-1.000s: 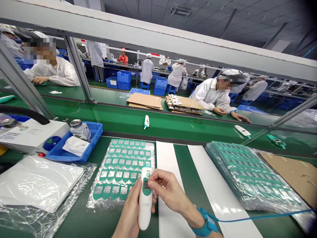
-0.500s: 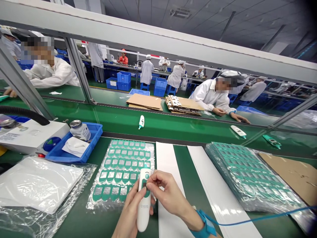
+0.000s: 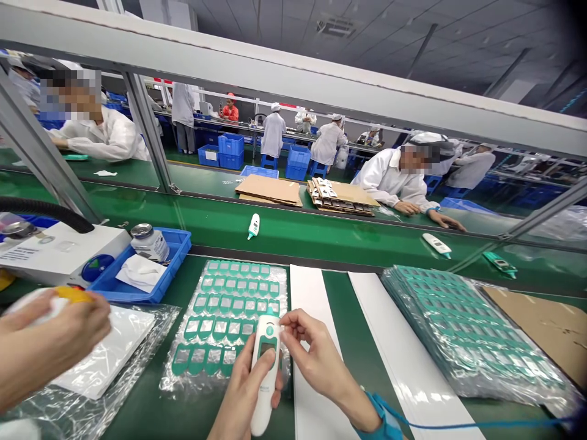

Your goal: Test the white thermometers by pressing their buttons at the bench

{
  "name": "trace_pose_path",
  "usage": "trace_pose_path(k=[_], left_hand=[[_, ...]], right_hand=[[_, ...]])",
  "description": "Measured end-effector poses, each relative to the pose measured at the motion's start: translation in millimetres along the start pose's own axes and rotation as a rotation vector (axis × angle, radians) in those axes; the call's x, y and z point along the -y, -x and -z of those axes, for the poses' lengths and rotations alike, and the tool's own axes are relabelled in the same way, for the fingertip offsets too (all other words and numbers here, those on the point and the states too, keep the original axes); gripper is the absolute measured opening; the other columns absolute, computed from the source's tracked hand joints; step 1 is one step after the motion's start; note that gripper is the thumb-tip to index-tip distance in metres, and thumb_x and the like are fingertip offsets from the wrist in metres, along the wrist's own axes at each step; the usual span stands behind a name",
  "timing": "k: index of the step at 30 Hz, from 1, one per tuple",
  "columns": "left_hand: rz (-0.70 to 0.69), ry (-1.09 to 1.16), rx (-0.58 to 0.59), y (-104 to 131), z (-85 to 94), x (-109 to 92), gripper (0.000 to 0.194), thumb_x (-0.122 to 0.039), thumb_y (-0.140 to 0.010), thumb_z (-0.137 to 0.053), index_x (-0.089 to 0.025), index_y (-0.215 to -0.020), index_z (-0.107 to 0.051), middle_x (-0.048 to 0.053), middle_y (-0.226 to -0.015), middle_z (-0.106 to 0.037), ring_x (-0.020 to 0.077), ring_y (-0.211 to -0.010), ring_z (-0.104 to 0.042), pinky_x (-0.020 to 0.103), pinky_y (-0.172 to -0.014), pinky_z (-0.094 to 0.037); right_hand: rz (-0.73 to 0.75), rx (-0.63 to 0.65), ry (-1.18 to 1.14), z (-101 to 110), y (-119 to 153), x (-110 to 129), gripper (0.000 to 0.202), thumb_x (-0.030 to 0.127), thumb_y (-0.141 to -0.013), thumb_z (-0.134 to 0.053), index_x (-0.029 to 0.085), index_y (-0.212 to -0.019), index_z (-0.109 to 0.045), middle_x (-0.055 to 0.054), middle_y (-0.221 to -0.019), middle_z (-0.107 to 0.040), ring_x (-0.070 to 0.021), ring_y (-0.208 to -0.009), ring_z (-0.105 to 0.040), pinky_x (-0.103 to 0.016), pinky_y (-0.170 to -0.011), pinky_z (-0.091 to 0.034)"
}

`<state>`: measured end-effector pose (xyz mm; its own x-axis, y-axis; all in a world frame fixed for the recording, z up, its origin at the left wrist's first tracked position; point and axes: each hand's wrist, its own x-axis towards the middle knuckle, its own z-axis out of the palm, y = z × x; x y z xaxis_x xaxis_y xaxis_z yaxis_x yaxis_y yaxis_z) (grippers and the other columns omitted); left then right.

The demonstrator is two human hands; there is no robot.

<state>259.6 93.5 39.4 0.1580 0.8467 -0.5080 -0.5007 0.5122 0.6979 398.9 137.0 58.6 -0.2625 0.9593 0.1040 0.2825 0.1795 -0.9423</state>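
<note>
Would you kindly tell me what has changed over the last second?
Another person's hand has come in from the left over the plastic bag. The thermometer on the belt has drifted left. The left hand still holds the white thermometer, the right hand still at its top.
</note>
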Motion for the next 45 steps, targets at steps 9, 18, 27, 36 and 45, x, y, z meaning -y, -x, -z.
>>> trace_pose_path(k=[9, 18, 27, 36, 45], left_hand=[[-0.087, -0.358, 0.087, -17.4, 0.0, -8.6, 0.088, -0.059, -0.079, -0.062, -0.014, -0.143, -0.022, -0.008, -0.048, -0.05, 0.0099, -0.041, -0.041, 0.02, -0.041, -0.036], [-0.401, -1.024, 0.306, -84.5, -7.6, -85.0, 0.046, -0.028, -0.059, -0.08, -0.021, -0.1, -0.061, 0.0, -0.089, -0.067, 0.0179, -0.078, -0.063, 0.027, -0.068, -0.051], [-0.494, -1.248, -0.482, -272.5, 43.0, -211.4, 0.032, -0.034, -0.087, -0.064, -0.017, -0.113, -0.059, 0.008, -0.124, -0.058, 0.0258, -0.112, -0.056, 0.05, -0.096, -0.045], [-0.379, -1.205, -0.538, -304.4, 69.5, -221.8, 0.027, -0.032, -0.087, -0.065, -0.017, -0.109, -0.061, 0.006, -0.115, -0.062, 0.0235, -0.105, -0.06, 0.046, -0.09, -0.05], [-0.508, -0.637, 0.0, -161.9, 31.3, -207.0, 0.033, -0.039, -0.069, -0.081, -0.013, -0.087, -0.068, 0.001, -0.077, -0.068, 0.0134, -0.068, -0.06, 0.028, -0.07, -0.049]], right_hand=[[0.297, 0.278, 0.297, 31.6, -9.8, 14.6, 0.042, 0.009, -0.091, -0.038, 0.026, -0.126, -0.054, -0.01, -0.124, -0.054, -0.0191, -0.108, -0.055, -0.029, -0.086, -0.048], [0.54, 0.405, 0.979, 64.6, -61.2, 13.4, 0.045, 0.01, -0.087, -0.052, 0.02, -0.13, -0.05, -0.01, -0.107, -0.06, -0.0235, -0.098, -0.056, -0.036, -0.087, -0.043], [-0.195, -0.247, 0.761, 132.6, -235.0, -120.7, 0.026, 0.031, -0.084, -0.059, 0.01, -0.096, -0.069, -0.012, -0.087, -0.066, -0.0233, -0.081, -0.063, -0.027, -0.067, -0.042], [-0.036, -0.409, 0.833, 135.9, -250.9, -150.3, 0.042, 0.033, -0.086, -0.056, 0.009, -0.121, -0.06, -0.019, -0.118, -0.054, -0.0293, -0.1, -0.059, -0.038, -0.085, -0.046], [0.217, -0.049, 0.095, 55.1, -185.6, -57.2, 0.054, 0.05, -0.088, -0.051, 0.022, -0.133, -0.047, -0.012, -0.124, -0.054, -0.0213, -0.092, -0.061, -0.033, -0.072, -0.051]])
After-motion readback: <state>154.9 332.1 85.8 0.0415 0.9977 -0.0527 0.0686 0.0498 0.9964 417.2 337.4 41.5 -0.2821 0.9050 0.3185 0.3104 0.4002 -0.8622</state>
